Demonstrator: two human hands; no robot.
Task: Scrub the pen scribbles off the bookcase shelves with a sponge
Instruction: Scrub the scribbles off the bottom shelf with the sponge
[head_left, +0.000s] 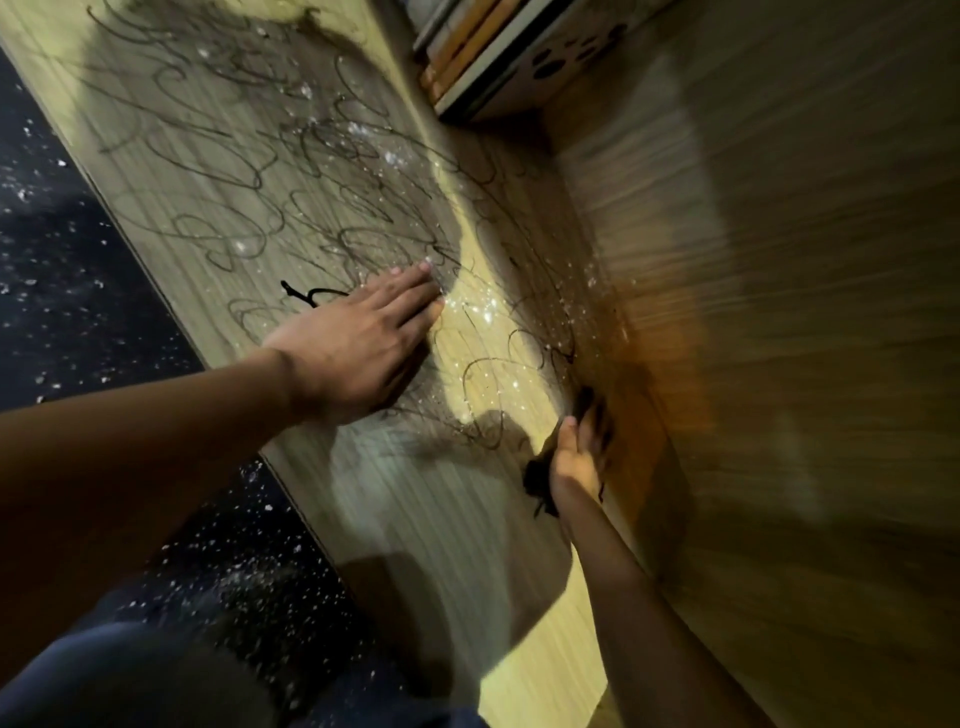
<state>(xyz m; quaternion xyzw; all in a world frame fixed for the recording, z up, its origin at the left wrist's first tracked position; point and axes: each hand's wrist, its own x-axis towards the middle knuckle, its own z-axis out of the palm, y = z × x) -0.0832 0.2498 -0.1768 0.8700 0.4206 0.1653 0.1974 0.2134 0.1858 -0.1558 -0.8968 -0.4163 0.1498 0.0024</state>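
head view: task barely started imo, pen scribbles (291, 171) cover most of the shelf (395, 499), near end looks bare. left hand (358, 343) flat, fingers straight, pressing the board. right hand (576, 457) grips a dark sponge (540, 475) at the right back corner. books (483, 52) stacked far in the next compartment.

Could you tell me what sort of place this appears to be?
Probably a room in a home: a scribbled wooden bookcase shelf, stacked books in a compartment, and dark speckled flooring beside it.
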